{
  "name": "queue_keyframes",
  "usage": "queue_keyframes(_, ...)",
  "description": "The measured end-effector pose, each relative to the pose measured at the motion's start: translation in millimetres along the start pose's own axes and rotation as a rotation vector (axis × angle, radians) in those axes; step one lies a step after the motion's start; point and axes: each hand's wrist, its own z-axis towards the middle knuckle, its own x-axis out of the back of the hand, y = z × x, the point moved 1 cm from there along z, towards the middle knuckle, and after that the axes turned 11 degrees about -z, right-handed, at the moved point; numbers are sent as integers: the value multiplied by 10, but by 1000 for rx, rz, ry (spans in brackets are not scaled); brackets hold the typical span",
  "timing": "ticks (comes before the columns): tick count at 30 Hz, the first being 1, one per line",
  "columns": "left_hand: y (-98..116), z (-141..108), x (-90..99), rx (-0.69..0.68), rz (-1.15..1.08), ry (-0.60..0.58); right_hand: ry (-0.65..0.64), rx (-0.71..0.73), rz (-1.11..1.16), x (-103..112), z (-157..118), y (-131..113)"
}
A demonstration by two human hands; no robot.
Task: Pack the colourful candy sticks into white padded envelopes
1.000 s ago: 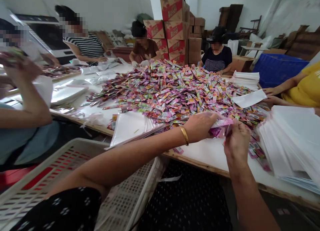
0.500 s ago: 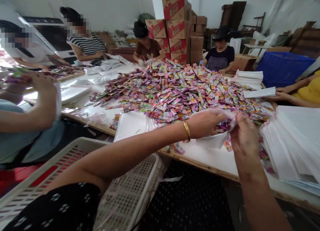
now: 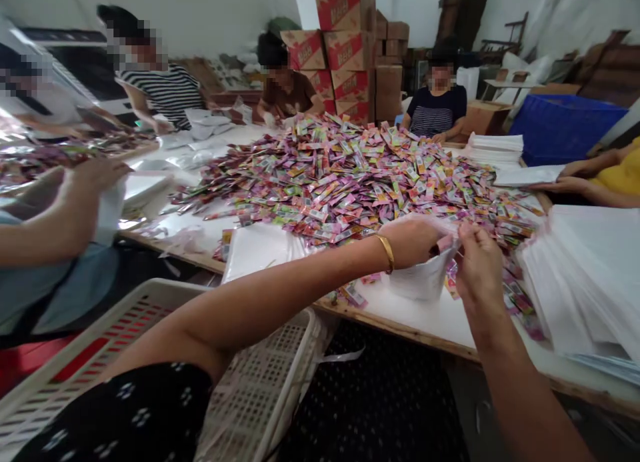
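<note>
A white plastic bag (image 3: 416,280) stands on the near edge of the table, its mouth spread between my hands. My left hand (image 3: 409,241), with a gold bangle (image 3: 387,252) at the wrist, reaches into the mouth; its fingertips are hidden inside. My right hand (image 3: 479,257) is closed in a pinch on the bag's right rim. Just beyond lies a large heap of small colourful packets (image 3: 340,189). A few loose packets (image 3: 353,295) lie by the bag's left side.
Flat white bags are stacked at right (image 3: 590,275) and left (image 3: 257,252). A white plastic basket (image 3: 287,355) sits below the table edge. Co-workers surround the table, one arm (image 3: 65,209) close at left. Cartons (image 3: 347,52) and a blue bin (image 3: 565,129) stand behind.
My left hand has sunk deeper into the bag, hiding its fingers. Both hands and the bag's rim sit slightly further left in view. The nearby co-worker at left has lowered a handful of packets.
</note>
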Motion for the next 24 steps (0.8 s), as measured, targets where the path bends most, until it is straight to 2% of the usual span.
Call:
queue_keyframes(3,-32,122,-93,-77,-76,-93,37,40,-20,-37,-17,-13)
queue_keyframes(5,-58,180,-159,-56,-94,-161,23,49,-53,-42,-15,9)
queue_keyframes(8,-56,170,-117,-54,-163,-180,22,35,-29,18,43,36)
queue_keyframes(12,27,96,50,-117,-311,-60,33,-14,84,83,144,29)
queue_keyframes(16,111,150,6,40,-366,78,21,7,189,41,156,19)
queue_keyframes(18,132,194,4,67,-449,170,26,18,196,44,146,18)
queue_keyframes(22,58,154,104,51,-634,415,44,-4,184,124,161,19)
queue_keyframes(24,-32,57,115,44,-625,495,51,-9,190,154,182,28)
